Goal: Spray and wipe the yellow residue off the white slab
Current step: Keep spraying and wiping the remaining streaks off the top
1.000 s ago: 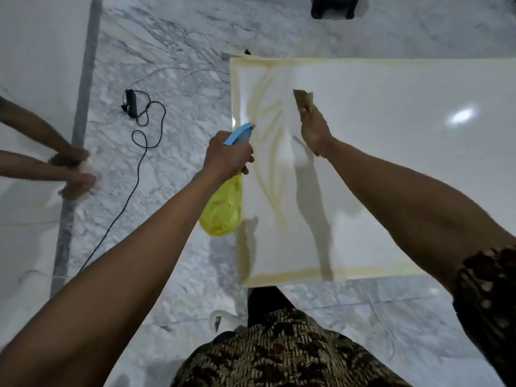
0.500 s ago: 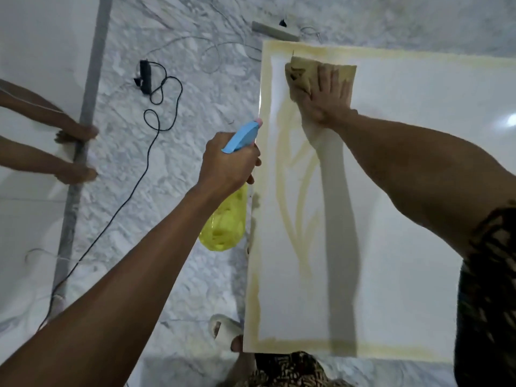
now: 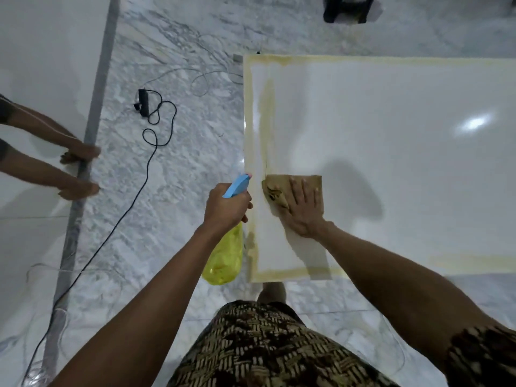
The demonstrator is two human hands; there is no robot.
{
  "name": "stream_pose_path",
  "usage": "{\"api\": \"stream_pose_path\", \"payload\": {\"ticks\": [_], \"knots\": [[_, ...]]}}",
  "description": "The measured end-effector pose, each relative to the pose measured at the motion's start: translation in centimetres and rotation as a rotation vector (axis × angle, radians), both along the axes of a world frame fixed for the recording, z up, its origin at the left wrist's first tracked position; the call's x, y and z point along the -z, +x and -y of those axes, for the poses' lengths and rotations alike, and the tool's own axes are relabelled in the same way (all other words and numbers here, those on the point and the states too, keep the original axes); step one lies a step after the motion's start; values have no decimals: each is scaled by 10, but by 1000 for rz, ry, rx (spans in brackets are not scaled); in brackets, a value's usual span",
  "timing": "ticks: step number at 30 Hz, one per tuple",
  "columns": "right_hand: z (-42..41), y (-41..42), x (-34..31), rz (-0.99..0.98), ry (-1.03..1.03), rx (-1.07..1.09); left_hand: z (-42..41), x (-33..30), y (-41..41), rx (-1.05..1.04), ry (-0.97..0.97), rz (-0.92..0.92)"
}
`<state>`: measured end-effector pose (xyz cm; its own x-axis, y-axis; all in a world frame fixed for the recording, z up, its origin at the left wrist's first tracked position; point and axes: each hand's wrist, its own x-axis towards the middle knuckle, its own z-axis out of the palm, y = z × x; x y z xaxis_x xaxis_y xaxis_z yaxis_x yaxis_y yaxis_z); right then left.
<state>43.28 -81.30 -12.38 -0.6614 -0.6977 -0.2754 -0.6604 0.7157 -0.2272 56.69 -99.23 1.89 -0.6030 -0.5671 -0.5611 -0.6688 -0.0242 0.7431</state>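
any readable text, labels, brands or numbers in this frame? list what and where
None readable.
Spray bottle in the left hand: no label visible.
Cloth under the right hand: no print.
White slab: only yellow residue, no markings.

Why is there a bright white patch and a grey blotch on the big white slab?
Head view: the bright patch is glare, a light mirrored in the glossy white slab; the grey blotch is shadow cast beyond the right hand pressing the cloth; the wide lens bows the slab's left edge slightly.
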Motion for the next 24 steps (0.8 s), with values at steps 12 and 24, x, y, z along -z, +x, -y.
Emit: {"api": "stream_pose_path", "payload": {"ticks": [12, 24], "knots": [[-43, 60, -101, 766, -281, 513, -10, -22, 30, 16, -19, -5], [122, -225, -121, 254, -334, 176, 72, -45, -109, 43, -2, -137]]}}
